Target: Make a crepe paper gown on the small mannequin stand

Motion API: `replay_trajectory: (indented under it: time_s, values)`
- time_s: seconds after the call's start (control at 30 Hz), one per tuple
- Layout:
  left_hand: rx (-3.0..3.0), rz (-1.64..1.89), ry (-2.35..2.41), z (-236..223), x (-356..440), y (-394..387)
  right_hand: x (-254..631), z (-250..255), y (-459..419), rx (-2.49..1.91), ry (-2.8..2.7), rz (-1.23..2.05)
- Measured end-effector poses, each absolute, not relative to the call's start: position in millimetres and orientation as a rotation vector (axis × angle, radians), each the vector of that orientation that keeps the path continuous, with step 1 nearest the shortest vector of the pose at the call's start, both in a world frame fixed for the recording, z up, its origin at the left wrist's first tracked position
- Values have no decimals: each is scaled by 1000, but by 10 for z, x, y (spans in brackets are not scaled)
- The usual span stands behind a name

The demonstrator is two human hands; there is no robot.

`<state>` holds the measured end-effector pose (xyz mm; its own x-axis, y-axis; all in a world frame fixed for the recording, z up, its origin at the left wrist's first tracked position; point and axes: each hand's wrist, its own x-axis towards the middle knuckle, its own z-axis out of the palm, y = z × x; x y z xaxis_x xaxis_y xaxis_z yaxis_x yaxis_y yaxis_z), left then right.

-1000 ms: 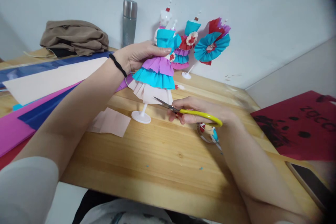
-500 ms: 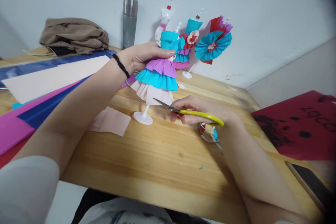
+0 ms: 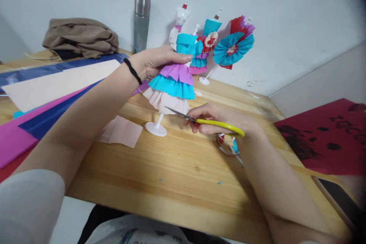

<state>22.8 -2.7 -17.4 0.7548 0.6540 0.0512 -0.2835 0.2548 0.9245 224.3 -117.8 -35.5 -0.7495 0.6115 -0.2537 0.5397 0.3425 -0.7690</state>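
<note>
The bare left grip (image 3: 164, 61) was closed, its thumb stretched out to the right along the top and its other fingers mostly hidden. Below and left of it, a twisted black band (image 3: 132, 71) circled the wrist, and the bare left forearm (image 3: 88, 118) sloped down to a loose white sleeve (image 3: 32, 202) near the elbow. The bare right grip (image 3: 210, 116) was lower and further right, well apart from the left one, its fingers curled shut and pointing left. Behind it the wrist bent, and the bare right forearm (image 3: 274, 171) slanted down and away to the right.
</note>
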Motion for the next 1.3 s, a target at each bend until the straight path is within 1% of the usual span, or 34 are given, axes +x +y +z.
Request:
replay_trajectory:
  time_s: [0.4, 0.57, 0.77, 1.13, 1.3]
  values:
    - [1182, 636, 363, -203, 212, 53, 2265, -441, -1176, -1208, -2316, 1457]
    - [1197, 651, 431, -177, 220, 25, 2296, -443, -1167, -1295, -2289, 1474]
    - [1219, 657, 439, -176, 216, 15, 2310, -424, -1152, -1325, -2339, 1441]
    - [1237, 690, 403, -218, 219, 56, 2322, -287, -1237, -1251, -2469, 1437]
    - [1235, 682, 372, -194, 223, 10, 2311, -250, -1239, -1191, -2569, 1363]
